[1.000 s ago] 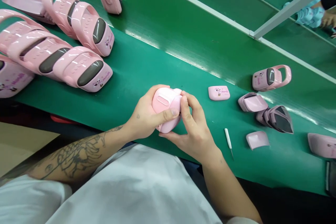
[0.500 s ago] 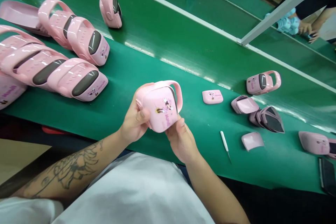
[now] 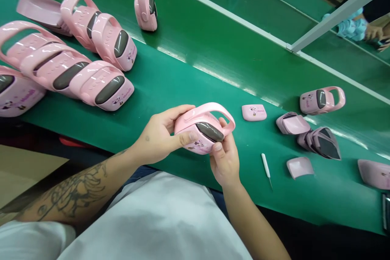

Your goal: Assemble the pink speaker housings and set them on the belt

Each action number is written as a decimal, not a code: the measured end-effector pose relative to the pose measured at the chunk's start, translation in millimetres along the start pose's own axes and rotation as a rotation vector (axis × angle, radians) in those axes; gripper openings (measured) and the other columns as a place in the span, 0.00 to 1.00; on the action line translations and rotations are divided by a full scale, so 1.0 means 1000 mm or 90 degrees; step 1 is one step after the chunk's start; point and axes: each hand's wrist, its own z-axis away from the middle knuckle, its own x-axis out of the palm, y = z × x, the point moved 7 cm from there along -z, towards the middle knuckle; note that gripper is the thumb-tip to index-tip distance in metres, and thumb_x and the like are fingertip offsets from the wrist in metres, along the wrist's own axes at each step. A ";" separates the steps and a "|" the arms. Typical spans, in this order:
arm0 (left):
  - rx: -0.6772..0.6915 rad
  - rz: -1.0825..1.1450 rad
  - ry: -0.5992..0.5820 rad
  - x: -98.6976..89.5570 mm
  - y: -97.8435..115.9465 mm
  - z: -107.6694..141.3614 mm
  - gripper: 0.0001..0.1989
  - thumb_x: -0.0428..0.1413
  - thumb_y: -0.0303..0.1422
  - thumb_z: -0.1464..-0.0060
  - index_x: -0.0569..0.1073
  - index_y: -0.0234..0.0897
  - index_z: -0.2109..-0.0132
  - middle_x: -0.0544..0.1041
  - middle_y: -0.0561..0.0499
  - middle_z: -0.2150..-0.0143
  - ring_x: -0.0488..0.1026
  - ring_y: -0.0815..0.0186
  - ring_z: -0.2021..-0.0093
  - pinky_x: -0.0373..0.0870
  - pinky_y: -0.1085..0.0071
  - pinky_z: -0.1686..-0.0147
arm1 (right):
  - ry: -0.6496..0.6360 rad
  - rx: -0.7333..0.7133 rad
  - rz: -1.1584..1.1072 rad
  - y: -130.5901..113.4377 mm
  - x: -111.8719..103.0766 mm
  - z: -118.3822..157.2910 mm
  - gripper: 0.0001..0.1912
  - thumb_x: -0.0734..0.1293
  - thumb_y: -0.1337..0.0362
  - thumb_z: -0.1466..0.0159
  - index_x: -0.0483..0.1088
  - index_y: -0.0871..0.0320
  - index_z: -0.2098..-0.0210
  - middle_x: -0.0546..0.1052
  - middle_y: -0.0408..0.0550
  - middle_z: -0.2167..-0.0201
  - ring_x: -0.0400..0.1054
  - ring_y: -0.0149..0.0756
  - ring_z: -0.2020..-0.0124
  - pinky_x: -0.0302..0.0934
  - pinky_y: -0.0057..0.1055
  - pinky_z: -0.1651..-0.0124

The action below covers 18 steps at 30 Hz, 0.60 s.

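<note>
Between my two hands is a small pink plastic case with a loop handle [image 3: 198, 146], a dark glossy window and a cartoon print on its front. My left hand [image 3: 160, 136] grips its left end, thumb across the printed front. At the right end, below the handle, my right hand [image 3: 226, 155] pinches it with thumb and fingers. The case is tilted so its top and dark window show; its underside is hidden. To the right on the green bench lie a flat pink printed cover [image 3: 254, 112] and a thin tool with a white handle [image 3: 265, 164] and metal shaft.
Several similar pink cases [image 3: 103, 85] stand in rows at the left. Another case [image 3: 146, 6] stands on the raised green ledge, and one [image 3: 321, 100] sits at right. Stacked pink shells [image 3: 319, 142] and a single shell [image 3: 300, 167] lie nearby. Across the divider, another person's hands [image 3: 374, 34] hold something.
The case has been turned in my hands, from its printed face towards me to its handle and dark window on top. The view has shifted slightly.
</note>
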 end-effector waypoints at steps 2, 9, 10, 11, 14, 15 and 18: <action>-0.005 0.001 0.016 0.000 -0.001 0.003 0.35 0.75 0.42 0.42 0.79 0.35 0.32 0.83 0.39 0.36 0.82 0.51 0.38 0.81 0.64 0.40 | -0.011 -0.010 0.003 -0.007 0.003 -0.001 0.48 0.67 0.37 0.29 0.53 0.62 0.23 0.67 0.66 0.26 0.73 0.40 0.28 0.75 0.39 0.28; 0.020 -0.007 0.065 -0.003 -0.002 0.008 0.35 0.76 0.43 0.42 0.81 0.35 0.32 0.82 0.40 0.35 0.83 0.50 0.37 0.82 0.63 0.39 | 0.021 -0.019 -0.008 -0.019 0.000 -0.007 0.47 0.76 0.36 0.37 0.63 0.61 0.32 0.75 0.62 0.34 0.78 0.37 0.36 0.79 0.31 0.37; 0.026 -0.011 0.058 -0.004 -0.001 0.007 0.35 0.75 0.44 0.42 0.81 0.35 0.32 0.82 0.40 0.35 0.83 0.51 0.37 0.82 0.63 0.39 | 0.039 -0.017 -0.014 -0.019 -0.002 -0.007 0.48 0.77 0.36 0.38 0.63 0.61 0.32 0.75 0.62 0.35 0.79 0.37 0.38 0.79 0.30 0.39; 0.035 -0.026 0.047 -0.004 0.001 0.005 0.34 0.74 0.45 0.41 0.81 0.35 0.32 0.82 0.40 0.35 0.82 0.51 0.37 0.81 0.63 0.39 | 0.058 -0.017 -0.015 -0.018 -0.002 -0.008 0.49 0.78 0.36 0.40 0.63 0.61 0.33 0.76 0.61 0.36 0.79 0.36 0.39 0.79 0.29 0.40; 0.068 -0.114 0.018 -0.005 0.004 -0.006 0.29 0.68 0.50 0.34 0.82 0.36 0.35 0.84 0.42 0.39 0.82 0.54 0.41 0.79 0.66 0.43 | 0.136 -0.035 0.014 -0.021 -0.003 -0.009 0.51 0.81 0.35 0.45 0.65 0.61 0.37 0.77 0.60 0.38 0.79 0.35 0.41 0.78 0.29 0.41; 0.078 -0.129 0.026 -0.005 0.004 -0.012 0.28 0.65 0.52 0.32 0.83 0.36 0.37 0.85 0.43 0.42 0.82 0.55 0.44 0.78 0.66 0.45 | 0.162 -0.041 0.036 -0.023 -0.003 -0.010 0.51 0.82 0.35 0.46 0.66 0.61 0.37 0.77 0.60 0.38 0.78 0.35 0.41 0.78 0.30 0.40; 0.055 -0.077 0.102 -0.006 -0.006 -0.030 0.35 0.53 0.63 0.28 0.83 0.35 0.45 0.85 0.44 0.50 0.82 0.55 0.50 0.78 0.65 0.51 | 0.191 -0.043 0.141 -0.028 0.003 -0.014 0.55 0.82 0.34 0.48 0.67 0.60 0.32 0.74 0.59 0.35 0.75 0.38 0.36 0.75 0.37 0.31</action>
